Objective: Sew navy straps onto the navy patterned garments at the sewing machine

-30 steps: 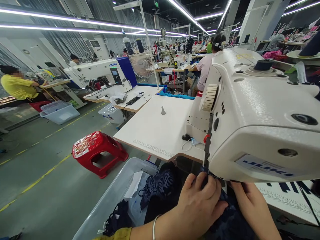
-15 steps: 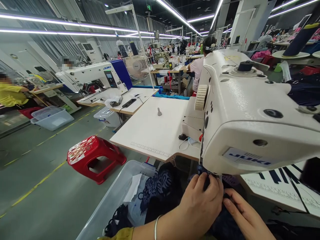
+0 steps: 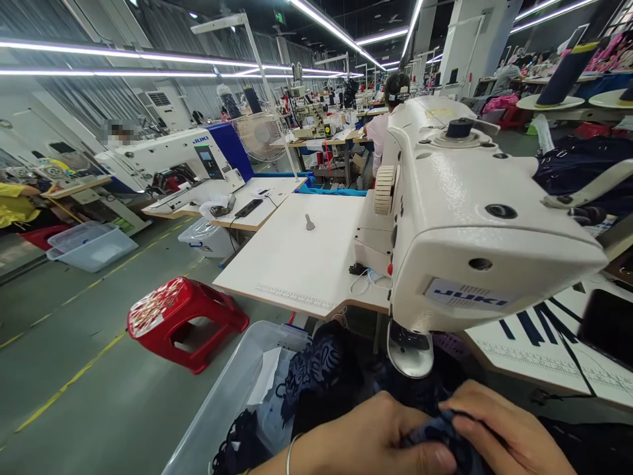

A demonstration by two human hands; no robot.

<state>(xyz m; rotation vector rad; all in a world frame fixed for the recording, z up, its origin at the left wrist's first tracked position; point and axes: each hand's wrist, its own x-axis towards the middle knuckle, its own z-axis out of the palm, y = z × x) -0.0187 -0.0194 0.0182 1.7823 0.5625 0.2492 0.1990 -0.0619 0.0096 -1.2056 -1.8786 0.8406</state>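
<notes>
My left hand (image 3: 378,432) is closed with its thumb against a navy patterned piece of fabric (image 3: 440,432), close to the lower edge of the view. Pinching the same piece from the other side is my right hand (image 3: 509,425). The fabric is bunched between my fingers, and its lower part runs out of view. Both hands are just in front of the rounded metal end (image 3: 410,359) of a white JUKI sewing machine (image 3: 459,218), apart from it. More dark fabric lies below the machine head.
A clear plastic bin (image 3: 217,396) with navy patterned garments (image 3: 316,363) stands at lower left. Beyond it are a red stool (image 3: 185,323) and a white worktable (image 3: 291,257). Dark strips (image 3: 537,323) and a black phone (image 3: 608,330) lie on the right-hand table.
Both hands have drawn down and back from the machine, bringing the fabric with them. The machine's metal end, previously covered by them, now shows. The view has shifted slightly rightward.
</notes>
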